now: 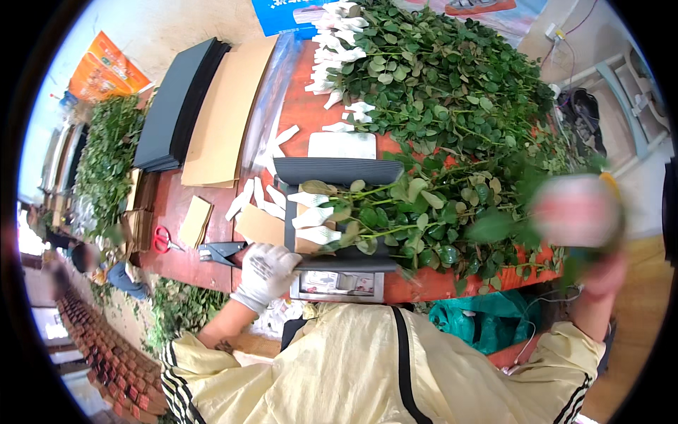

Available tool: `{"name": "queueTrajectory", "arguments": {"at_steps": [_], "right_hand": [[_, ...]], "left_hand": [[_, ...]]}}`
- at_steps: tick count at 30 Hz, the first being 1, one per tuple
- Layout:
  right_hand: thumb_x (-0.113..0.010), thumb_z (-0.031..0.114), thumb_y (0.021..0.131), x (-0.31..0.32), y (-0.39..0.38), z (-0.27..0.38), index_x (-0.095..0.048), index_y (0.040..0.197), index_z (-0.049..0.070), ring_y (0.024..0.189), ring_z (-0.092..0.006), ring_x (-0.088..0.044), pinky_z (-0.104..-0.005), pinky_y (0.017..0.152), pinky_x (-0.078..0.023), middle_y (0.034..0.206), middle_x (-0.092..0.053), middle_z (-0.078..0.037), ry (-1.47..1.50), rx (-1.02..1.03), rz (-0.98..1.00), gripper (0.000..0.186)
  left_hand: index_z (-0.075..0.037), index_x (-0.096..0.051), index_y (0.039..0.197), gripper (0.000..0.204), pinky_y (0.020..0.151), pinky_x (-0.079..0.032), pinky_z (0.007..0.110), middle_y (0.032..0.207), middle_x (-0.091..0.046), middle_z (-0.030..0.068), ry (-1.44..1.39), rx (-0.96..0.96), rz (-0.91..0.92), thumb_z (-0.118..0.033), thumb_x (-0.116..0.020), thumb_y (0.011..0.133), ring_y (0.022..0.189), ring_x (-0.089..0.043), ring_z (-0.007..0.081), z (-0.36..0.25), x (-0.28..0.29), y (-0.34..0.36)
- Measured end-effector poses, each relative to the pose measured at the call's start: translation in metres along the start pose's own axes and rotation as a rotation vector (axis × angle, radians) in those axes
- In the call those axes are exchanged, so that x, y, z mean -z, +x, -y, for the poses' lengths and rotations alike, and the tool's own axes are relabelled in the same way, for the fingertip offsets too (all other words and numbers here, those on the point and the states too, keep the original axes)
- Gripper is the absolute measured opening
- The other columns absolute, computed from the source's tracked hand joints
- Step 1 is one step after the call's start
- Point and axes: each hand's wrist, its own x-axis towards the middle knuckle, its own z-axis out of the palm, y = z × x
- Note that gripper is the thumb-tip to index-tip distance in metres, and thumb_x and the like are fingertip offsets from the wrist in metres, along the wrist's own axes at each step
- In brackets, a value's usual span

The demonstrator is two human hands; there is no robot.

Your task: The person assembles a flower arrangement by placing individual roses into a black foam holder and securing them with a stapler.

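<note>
Hands (267, 274) near leafy, white-tipped bundle (417, 225)

Green leaves (432, 201), white bud covers (313, 216)

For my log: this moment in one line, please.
left hand: at dark grey corrugated sheet; right hand: blurred, beside green leafy stems; on sheet: white tapered net sleeves

On the table (417, 288), the sleeved flower heads (313, 217) lie between the two panels of the holder (339, 170), their leafy stems (406, 230) to the right. Behind them lies another heap of stems (452, 88). Left of the holder is the hand tool (222, 252), and farther left, the scissors (163, 241).
</note>
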Motion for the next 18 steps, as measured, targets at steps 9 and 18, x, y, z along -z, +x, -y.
{"name": "queueTrajectory", "arguments": {"at_steps": [9, 18], "right_hand": [[-0.050, 0.019, 0.081, -0.199, 0.087, 0.123, -0.056, 0.083, 0.010, 0.082, -0.0236, -0.064, -0.0368, 0.065, -0.049, 0.083, -0.064, -0.006, 0.236, 0.218, 1.019, 0.011], [-0.055, 0.033, 0.081, -0.221, 0.096, 0.134, -0.057, 0.096, 0.013, 0.082, -0.0260, -0.062, -0.0386, 0.069, -0.048, 0.082, -0.062, -0.008, 0.286, 0.239, 1.061, 0.025]], "left_hand": [[-0.009, -0.065, 0.089, 0.026, 0.065, -0.046, 0.036, 0.082, -0.063, 0.0062, -0.529, -0.013, -0.192, -0.019, -0.071, 0.065, 0.069, -0.060, 0.0240, 0.014, 0.003, -0.012], [-0.008, -0.069, 0.092, 0.023, 0.067, -0.049, 0.037, 0.082, -0.066, 0.0128, -0.721, 0.349, 0.056, -0.026, -0.062, 0.079, 0.076, -0.064, 0.0288, 0.085, -0.006, 0.009]]}}
